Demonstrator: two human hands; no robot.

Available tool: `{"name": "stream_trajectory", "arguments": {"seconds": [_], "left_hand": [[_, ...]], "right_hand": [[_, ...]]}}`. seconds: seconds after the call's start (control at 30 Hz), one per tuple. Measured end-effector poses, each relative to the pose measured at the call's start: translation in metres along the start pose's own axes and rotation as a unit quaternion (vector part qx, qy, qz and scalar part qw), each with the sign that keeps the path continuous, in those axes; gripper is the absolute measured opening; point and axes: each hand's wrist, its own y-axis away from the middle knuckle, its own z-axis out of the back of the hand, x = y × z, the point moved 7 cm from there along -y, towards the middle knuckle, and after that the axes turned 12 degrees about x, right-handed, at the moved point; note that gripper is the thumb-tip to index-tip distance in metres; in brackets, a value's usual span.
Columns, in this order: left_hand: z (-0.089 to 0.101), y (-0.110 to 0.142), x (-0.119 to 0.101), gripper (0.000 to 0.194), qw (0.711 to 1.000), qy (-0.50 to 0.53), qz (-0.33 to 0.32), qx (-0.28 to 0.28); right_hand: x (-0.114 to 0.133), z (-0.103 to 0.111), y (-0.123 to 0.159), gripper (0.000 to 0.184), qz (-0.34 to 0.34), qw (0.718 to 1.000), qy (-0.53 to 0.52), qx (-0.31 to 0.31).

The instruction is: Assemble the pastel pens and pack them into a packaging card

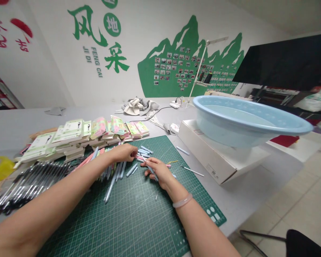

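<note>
Over the green cutting mat (117, 225), my right hand (159, 171) is closed on a light blue pen barrel (151, 172), with a thin pale tip pointing toward the other hand. My left hand (127, 152) is curled shut just to its left; what its fingers hold, if anything, is hidden. Pale blue pen pieces (145, 151) lie beyond the hands, and a pair of short blue pieces (132, 170) rests below my left hand. Beneath the left forearm, several blue pen barrels (112, 187) are bunched together. A thin refill (194, 171) lies at the mat's right edge.
Stacked cardboard packs (69, 132) stand behind a row of dark-tipped clear pens (34, 182) on the left. Yellow tape (1, 169) sits at the far left. A blue basin (230, 132) rests on a white box (203, 153) at right. Cloths and gloves (139, 107) lie behind.
</note>
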Motion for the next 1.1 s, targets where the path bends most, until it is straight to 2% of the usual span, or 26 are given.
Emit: {"name": "stream_trajectory", "arguments": {"seconds": [0.2,0.37,0.43,0.53,0.6,0.73,0.9,1.1], "left_hand": [[0.005,0.008,0.002,0.024,0.997,0.049,-0.047,0.029],[0.011,0.012,0.003,0.025,0.995,0.064,-0.071,0.01],[0.013,0.013,0.004,0.024,0.996,0.071,-0.049,0.002],[0.024,0.02,0.01,0.019,0.993,0.104,0.014,-0.057],[0.034,0.026,0.01,0.019,0.982,0.156,0.019,-0.106],[0.042,0.032,0.001,0.024,0.961,0.245,-0.008,-0.131],[0.045,0.036,-0.015,0.024,0.947,0.295,-0.017,-0.124],[0.054,0.042,-0.03,0.023,0.938,0.321,-0.042,-0.123]], "right_hand": [[0.003,0.001,0.001,0.026,0.011,1.0,0.005,0.003],[0.007,-0.005,0.002,0.027,0.024,1.0,0.009,0.008],[0.005,-0.006,0.001,0.03,0.014,1.0,0.017,0.008],[0.005,-0.005,0.0,0.031,0.028,0.999,0.017,0.0],[0.008,-0.004,0.0,0.029,0.054,0.998,0.012,-0.002],[0.009,-0.003,0.0,0.029,0.058,0.998,0.018,-0.015],[0.014,-0.004,0.004,0.027,0.075,0.997,0.015,-0.03],[0.024,-0.008,0.008,0.026,0.109,0.994,0.015,-0.014]]}}
